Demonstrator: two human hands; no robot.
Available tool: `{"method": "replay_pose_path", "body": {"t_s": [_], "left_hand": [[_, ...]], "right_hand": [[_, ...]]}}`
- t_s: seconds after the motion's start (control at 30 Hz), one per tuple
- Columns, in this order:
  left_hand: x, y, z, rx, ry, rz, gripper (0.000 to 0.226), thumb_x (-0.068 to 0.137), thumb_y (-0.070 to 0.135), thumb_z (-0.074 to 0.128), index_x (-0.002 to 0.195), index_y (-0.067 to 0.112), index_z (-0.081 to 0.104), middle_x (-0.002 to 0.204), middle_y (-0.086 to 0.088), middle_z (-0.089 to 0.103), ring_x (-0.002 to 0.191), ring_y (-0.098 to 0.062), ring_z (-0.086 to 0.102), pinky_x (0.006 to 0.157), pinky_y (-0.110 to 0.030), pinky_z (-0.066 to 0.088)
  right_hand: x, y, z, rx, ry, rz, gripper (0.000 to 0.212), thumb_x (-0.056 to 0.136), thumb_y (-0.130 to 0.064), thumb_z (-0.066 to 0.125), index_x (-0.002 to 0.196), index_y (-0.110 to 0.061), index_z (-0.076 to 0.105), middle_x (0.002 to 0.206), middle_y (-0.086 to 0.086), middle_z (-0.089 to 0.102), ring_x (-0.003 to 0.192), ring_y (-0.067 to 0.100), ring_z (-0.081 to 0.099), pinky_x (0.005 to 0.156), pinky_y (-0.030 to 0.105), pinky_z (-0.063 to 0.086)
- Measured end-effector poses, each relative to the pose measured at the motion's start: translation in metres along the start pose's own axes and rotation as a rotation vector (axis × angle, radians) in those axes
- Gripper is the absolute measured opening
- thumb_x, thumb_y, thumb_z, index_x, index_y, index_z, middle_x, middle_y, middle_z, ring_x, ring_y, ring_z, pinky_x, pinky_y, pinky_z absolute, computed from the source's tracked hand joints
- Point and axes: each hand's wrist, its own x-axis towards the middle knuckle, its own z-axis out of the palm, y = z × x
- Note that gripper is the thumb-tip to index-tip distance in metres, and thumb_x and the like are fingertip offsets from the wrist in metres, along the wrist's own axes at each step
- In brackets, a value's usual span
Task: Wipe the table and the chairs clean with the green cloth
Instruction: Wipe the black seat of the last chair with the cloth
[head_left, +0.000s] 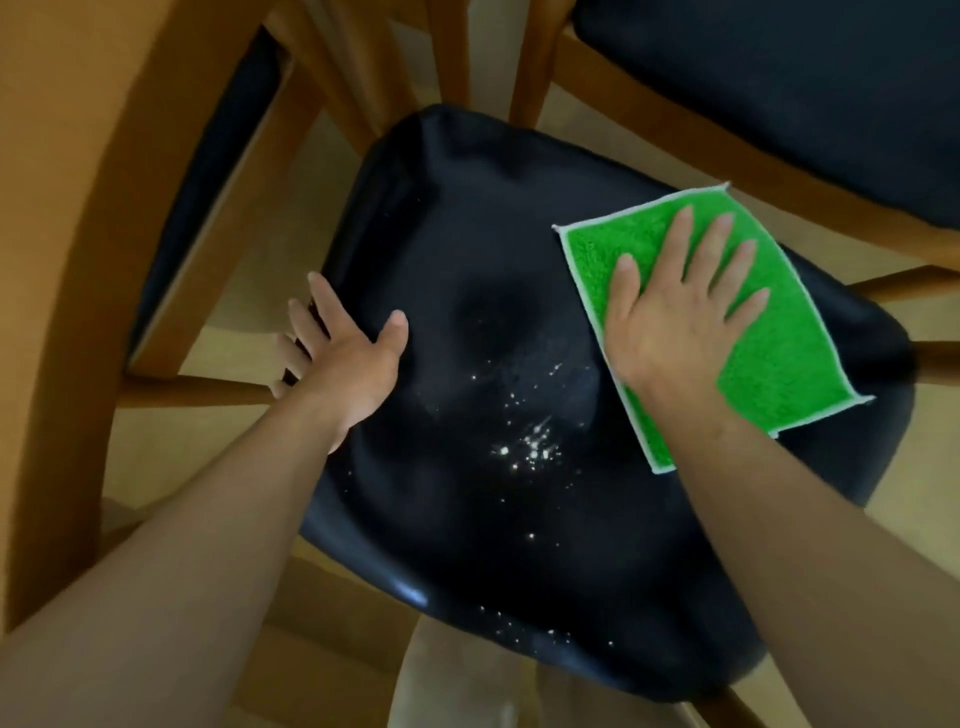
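A chair with a dark padded seat (467, 260) fills the middle of the view. White crumbs (530, 447) lie scattered on the seat's centre and near its front edge. The green cloth (779, 358) lies flat on the seat's right side. My right hand (680, 306) presses on the cloth with straight, spread fingers. My left hand (345, 353) rests on the seat's left edge, thumb on top, fingers reaching over the side.
A second chair with a dark seat (810, 88) stands at the upper right. A wooden table edge (62, 249) runs down the left, with another chair's wooden frame (249, 171) beneath it. Pale floor shows between the legs.
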Motion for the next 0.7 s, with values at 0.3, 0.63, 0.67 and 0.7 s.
{"method": "replay_pose_path", "body": {"t_s": [0.3, 0.63, 0.67, 0.7], "left_hand": [[0.014, -0.004, -0.002, -0.048, -0.085, -0.029, 0.086, 0.089, 0.070, 0.029, 0.146, 0.036, -0.026, 0.159, 0.004, -0.024, 0.146, -0.028, -0.019, 0.114, -0.053, -0.002], [0.023, -0.011, 0.010, -0.041, -0.045, -0.038, 0.086, 0.090, 0.067, 0.033, 0.140, 0.042, -0.032, 0.155, 0.007, -0.033, 0.143, -0.028, -0.026, 0.113, -0.058, -0.004], [0.025, -0.012, 0.011, -0.034, -0.046, -0.039, 0.086, 0.090, 0.067, 0.032, 0.140, 0.042, -0.033, 0.155, 0.007, -0.033, 0.143, -0.028, -0.026, 0.114, -0.059, -0.005], [0.026, -0.012, 0.013, -0.030, -0.044, -0.037, 0.086, 0.089, 0.068, 0.032, 0.139, 0.043, -0.033, 0.155, 0.006, -0.034, 0.143, -0.028, -0.026, 0.114, -0.059, -0.005]], "right_hand": [[-0.190, 0.006, 0.044, -0.241, -0.239, -0.889, 0.067, 0.093, -0.054, 0.036, 0.152, -0.022, 0.026, 0.161, 0.009, 0.004, 0.146, 0.038, 0.009, 0.115, 0.060, 0.003], [0.000, -0.022, 0.003, -0.122, -0.023, -0.337, 0.064, 0.097, -0.054, 0.019, 0.154, -0.026, 0.010, 0.162, 0.004, 0.006, 0.148, 0.032, 0.005, 0.115, 0.057, 0.004], [0.004, -0.037, 0.006, -0.083, -0.005, -0.216, 0.065, 0.097, -0.052, 0.019, 0.155, -0.023, 0.010, 0.163, 0.006, 0.005, 0.148, 0.034, 0.004, 0.115, 0.059, 0.004], [0.002, -0.051, 0.008, -0.056, 0.009, -0.130, 0.066, 0.097, -0.050, 0.019, 0.155, -0.020, 0.010, 0.162, 0.009, 0.004, 0.148, 0.035, 0.003, 0.115, 0.061, 0.005]]}}
